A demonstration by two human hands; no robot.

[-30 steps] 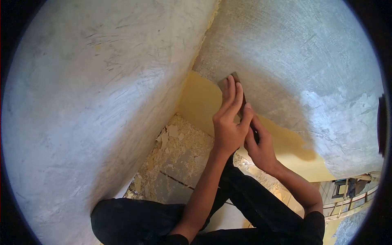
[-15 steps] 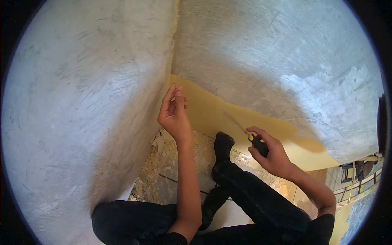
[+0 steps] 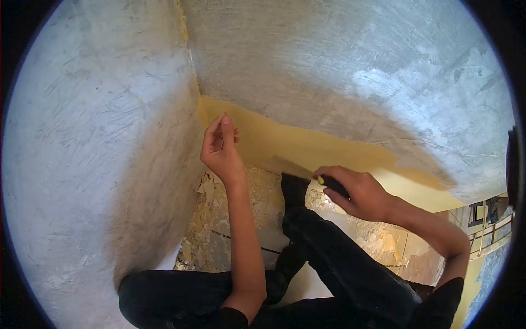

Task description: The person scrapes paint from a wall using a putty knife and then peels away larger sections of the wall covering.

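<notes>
My right hand (image 3: 356,192) is wrapped round the black and yellow handle (image 3: 333,186) of a scraper. Its wide, thin blade (image 3: 293,167) points left, over the yellow strip (image 3: 329,151) along the bottom of the wall and just above my foot. My left hand (image 3: 222,148) is raised near the corner with thumb and forefinger pinched together and the other fingers curled. I cannot tell whether anything small sits in that pinch. Bare grey wall (image 3: 307,71) with scrape marks rises above the yellow strip.
Another scraped wall (image 3: 82,148) stands close on the left, meeting the first at a corner. Yellowish flakes (image 3: 205,219) litter the floor round my dark-covered foot (image 3: 296,192). My bent legs fill the bottom. A railing (image 3: 490,241) shows at far right.
The scraper has turned from edge-on to showing its flat blade, and my right hand has rolled over, knuckles up. The view has shifted, moving the corner left. My left hand keeps its pinch.
</notes>
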